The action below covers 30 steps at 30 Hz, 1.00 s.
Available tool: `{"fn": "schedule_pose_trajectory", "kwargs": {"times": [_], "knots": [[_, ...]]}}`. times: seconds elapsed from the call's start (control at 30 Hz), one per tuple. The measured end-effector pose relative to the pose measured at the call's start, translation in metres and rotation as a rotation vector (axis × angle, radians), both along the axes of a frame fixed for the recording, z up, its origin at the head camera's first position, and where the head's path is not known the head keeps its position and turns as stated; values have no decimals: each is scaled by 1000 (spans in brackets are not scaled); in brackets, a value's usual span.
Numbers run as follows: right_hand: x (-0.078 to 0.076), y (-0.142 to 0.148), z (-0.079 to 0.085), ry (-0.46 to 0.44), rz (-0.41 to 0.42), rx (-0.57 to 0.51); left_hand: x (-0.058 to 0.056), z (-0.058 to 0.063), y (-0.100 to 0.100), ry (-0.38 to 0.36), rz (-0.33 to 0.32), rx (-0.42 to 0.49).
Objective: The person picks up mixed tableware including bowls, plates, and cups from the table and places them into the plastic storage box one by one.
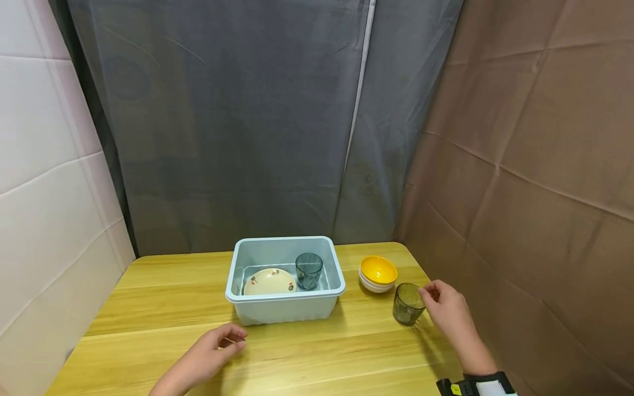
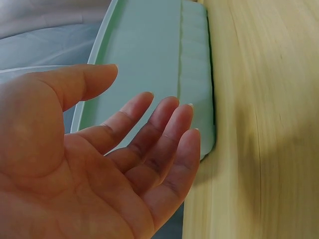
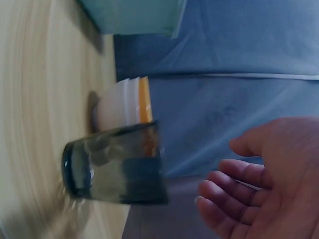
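My right hand (image 1: 448, 311) is beside the rim of an olive-tinted drinking glass (image 1: 408, 305), its fingers loosely bent. In the right wrist view a gap shows between this hand (image 3: 264, 184) and the glass (image 3: 117, 164), and nothing is in its grasp. Just behind the glass sits a stack of bowls, a yellow bowl (image 1: 378, 269) on top of white ones (image 1: 375, 285). My left hand (image 1: 210, 352) hovers near the front left corner of a pale blue plastic basin (image 1: 287, 311), fingers relaxed and holding nothing.
Inside the basin are a cream plate (image 1: 269, 281) with a printed pattern and a blue-grey glass (image 1: 309, 271). The wooden table (image 1: 163, 308) ends at a grey curtain (image 1: 238, 137) behind, with a brown curtain (image 1: 535, 181) on the right and a white one (image 1: 54, 181) on the left.
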State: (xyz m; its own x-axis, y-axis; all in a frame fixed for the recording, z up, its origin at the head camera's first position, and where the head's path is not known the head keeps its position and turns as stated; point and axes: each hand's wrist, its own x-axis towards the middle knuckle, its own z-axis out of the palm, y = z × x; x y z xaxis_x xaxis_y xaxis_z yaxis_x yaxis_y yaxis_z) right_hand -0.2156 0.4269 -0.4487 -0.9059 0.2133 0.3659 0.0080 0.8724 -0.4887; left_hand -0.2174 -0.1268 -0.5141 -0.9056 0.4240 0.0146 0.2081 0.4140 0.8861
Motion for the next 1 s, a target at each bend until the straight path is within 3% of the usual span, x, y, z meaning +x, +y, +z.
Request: {"fn": "schedule_pose_trajectory", "kwargs": {"times": [0.13,0.4,1.0], "knots": [[-15,12,-9,-24,11,28,-2,0,0,-15,12,-7],[-39,34,-27,-213,50,-60,1,-1,-2,-2,5,9],[-43,31,-40,-185,-34,-267,-3,-2,0,-24,17,-3]]}}
